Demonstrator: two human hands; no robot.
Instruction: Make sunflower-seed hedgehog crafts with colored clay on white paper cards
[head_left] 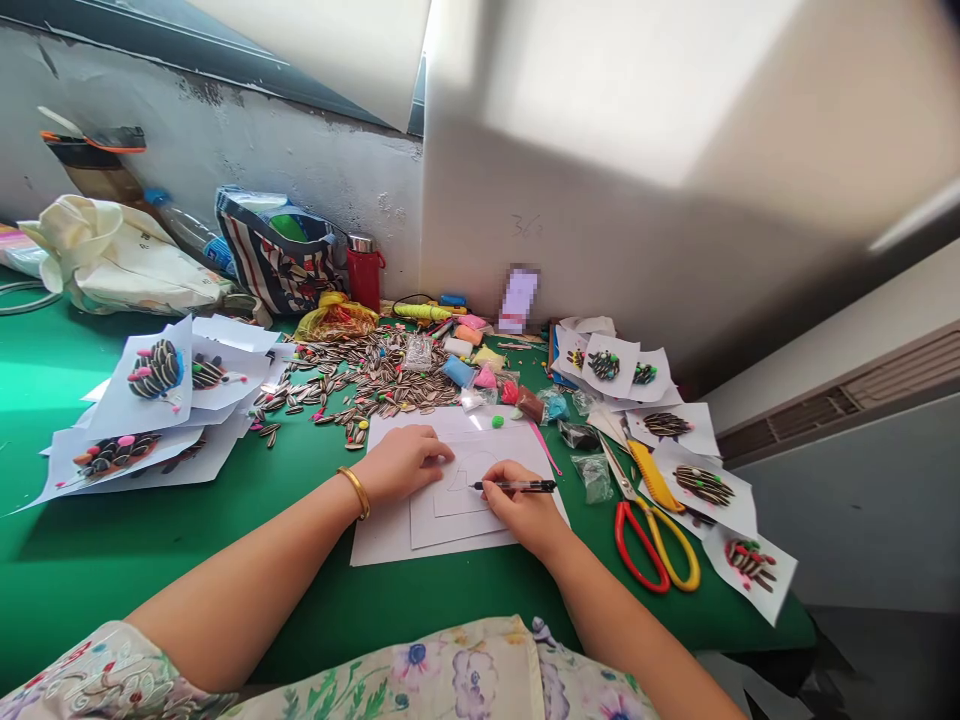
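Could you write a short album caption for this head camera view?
Right hand draws with a pen on white paper, left hand resting on it, beside sunflower seeds and scissors.

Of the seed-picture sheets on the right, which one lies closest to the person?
The lowest sheet, at the end of the row just right of the red-and-yellow scissors, with red beads on its seeds; the other right-hand sheets lie farther up the table.

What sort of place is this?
Probably a craft workshop or a hobby table. A heap of sunflower seeds, finished seed pictures on paper, and scissors all lie on a green-topped table.
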